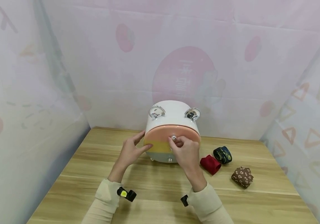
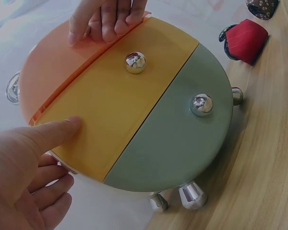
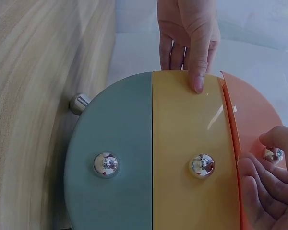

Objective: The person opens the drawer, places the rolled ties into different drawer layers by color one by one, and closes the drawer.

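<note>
Middle silver knob (image 2: 135, 63) mostly hidden behind right hand (image 1: 187, 151) in head view; top silver knob (image 1: 173, 137) covered by it in left wrist view. There, navy patterned tie roll (image 1: 223, 155) mostly behind red tie roll (image 1: 211, 164); brown floral tie roll (image 1: 243, 177), toward right edge of wooden table (image 1: 154, 202), cropped at top. Table's front edge cut off in head view — backdrop lettering (image 1: 186, 81) too faint to read.

**Pale pink and white on 3 sides**

A wood-grain tabletop (image 1: 73, 186), light yellow-brown, reaches back to a pale pink back sheet (image 1: 92, 62). Faint creases run across this sheet, which carries 1 large pink circle (image 1: 171, 74) with whitish characters and smaller reddish shapes (image 1: 124, 38). A whitish left sheet (image 1: 8, 87) and a right sheet (image 1: 302, 109) printed with outlined triangles (image 1: 313, 145) flank the table. The light is soft.
</note>
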Motion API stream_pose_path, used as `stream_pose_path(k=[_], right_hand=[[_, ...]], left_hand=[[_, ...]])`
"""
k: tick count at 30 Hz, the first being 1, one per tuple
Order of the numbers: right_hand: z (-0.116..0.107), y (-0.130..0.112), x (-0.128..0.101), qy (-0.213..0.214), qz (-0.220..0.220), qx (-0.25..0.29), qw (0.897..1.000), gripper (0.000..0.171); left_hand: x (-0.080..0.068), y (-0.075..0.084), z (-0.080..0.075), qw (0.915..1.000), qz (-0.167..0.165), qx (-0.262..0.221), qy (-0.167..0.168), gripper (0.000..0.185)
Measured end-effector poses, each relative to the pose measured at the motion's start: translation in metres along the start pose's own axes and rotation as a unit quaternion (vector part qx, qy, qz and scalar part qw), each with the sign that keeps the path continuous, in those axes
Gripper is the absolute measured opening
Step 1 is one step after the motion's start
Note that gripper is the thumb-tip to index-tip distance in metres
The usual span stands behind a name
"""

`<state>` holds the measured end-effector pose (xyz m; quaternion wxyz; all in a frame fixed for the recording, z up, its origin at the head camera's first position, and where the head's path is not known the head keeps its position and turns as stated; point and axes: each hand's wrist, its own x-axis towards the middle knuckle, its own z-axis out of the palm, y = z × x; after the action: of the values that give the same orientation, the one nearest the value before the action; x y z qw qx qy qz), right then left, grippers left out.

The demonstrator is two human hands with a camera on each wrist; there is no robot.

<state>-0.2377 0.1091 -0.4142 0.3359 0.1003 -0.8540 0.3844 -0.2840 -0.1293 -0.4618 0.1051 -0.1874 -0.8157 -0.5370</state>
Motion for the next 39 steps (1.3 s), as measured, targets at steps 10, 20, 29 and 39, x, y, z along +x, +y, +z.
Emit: stream_pose_path(k=[10, 20, 29, 39], right_hand=[[-0.005, -0.004, -0.005, 0.0, -0.012, -0.006, 1.0, 0.027], [-0.012, -0.008, -0.011, -0.016, -0.026, -0.011, 0.999, 0.025], [-0.02, -0.012, -0.014, -0.022, -0.039, -0.008, 0.999, 0.024], [-0.024, -0.013, -0.024, -0.019, -0.054, -0.007, 0.998, 0.021]], left_hand=[[0.0, -0.001, 0.0, 1.0, -0.007, -0.007, -0.001, 0.072], [-0.002, -0.001, 0.0, 0.9999, -0.011, -0.01, -0.005, 0.073], [-0.001, 0.002, 0.0, 0.9998, -0.003, -0.016, -0.007, 0.072], [-0.001, 0.0, 0.0, 0.9999, -0.011, -0.013, -0.002, 0.069]])
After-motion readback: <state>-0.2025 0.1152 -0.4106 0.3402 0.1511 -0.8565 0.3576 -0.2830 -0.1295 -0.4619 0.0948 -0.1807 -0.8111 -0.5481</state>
